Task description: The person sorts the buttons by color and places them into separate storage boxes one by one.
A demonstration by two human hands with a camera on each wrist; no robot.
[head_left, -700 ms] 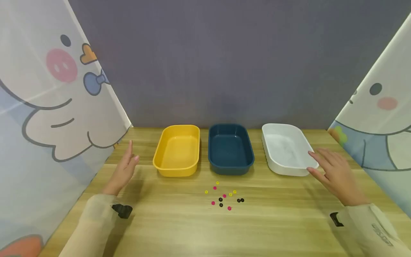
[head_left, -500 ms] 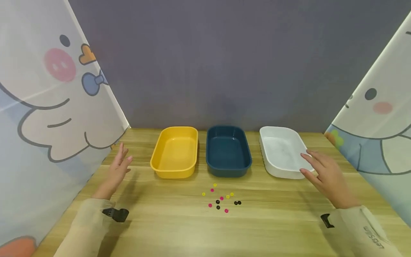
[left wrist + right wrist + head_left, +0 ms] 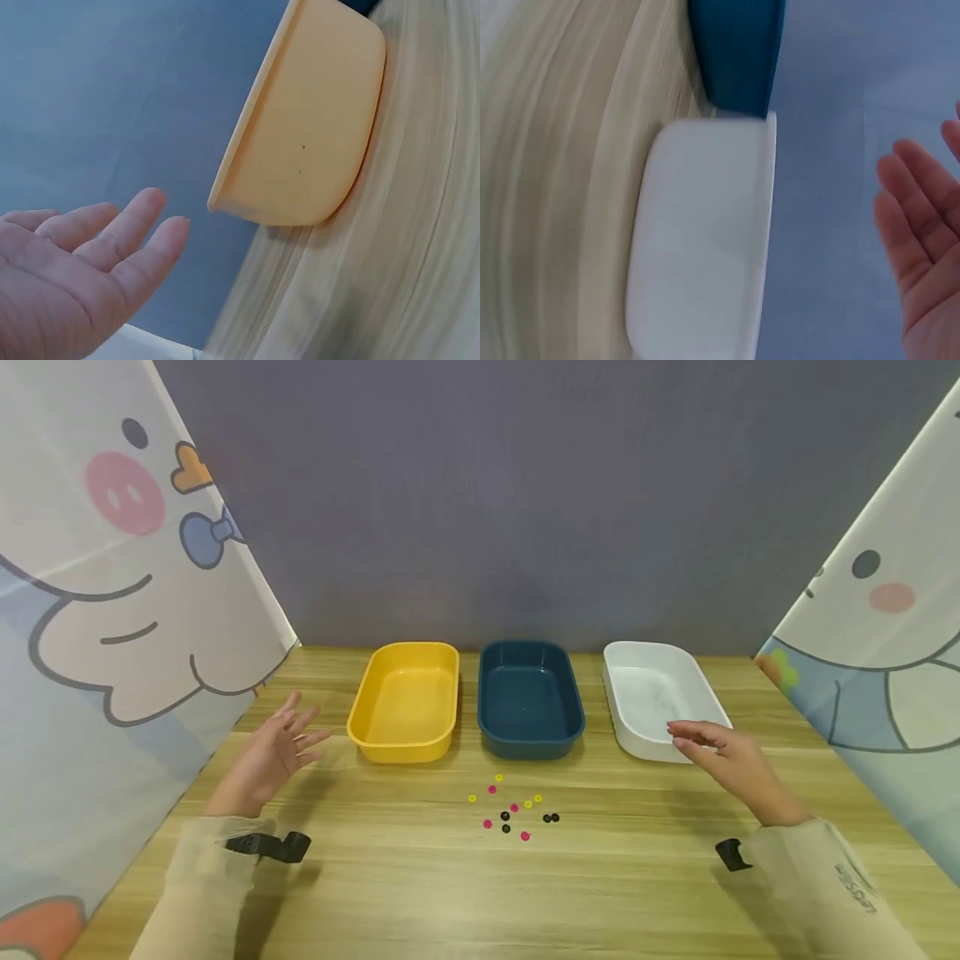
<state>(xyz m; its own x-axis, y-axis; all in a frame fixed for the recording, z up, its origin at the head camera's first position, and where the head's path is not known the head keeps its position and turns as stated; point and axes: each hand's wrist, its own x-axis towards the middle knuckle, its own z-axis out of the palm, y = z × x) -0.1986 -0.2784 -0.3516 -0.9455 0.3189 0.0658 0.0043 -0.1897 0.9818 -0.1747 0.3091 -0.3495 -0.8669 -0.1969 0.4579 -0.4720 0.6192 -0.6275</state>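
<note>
My left hand [image 3: 264, 762] is held in the air left of the yellow tray [image 3: 405, 754], fingers spread and palm turned up, with nothing in it. The left wrist view shows its loosely bent fingers [image 3: 124, 244] apart from the tray's side. Over the front right corner of the white tray [image 3: 647, 747] hovers my right hand [image 3: 738, 770], its fingers extended and slightly bent; its palm [image 3: 934, 300] is bare in the right wrist view. Small button-like discs lie scattered on the table: several yellow [image 3: 528, 804], several pink [image 3: 487, 824] and several black [image 3: 506, 828].
A dark blue tray [image 3: 531, 749] stands between the yellow and white ones, all in a row towards the back of the wooden table [image 3: 420, 893]. Behind rises a grey wall [image 3: 480, 510]. Cartoon-print cloths [image 3: 67, 635] hang on both sides.
My left hand has turned its palm upward and spread its fingers. My right hand has moved left, farther over the white tray's front. The trays and discs keep their arrangement.
</note>
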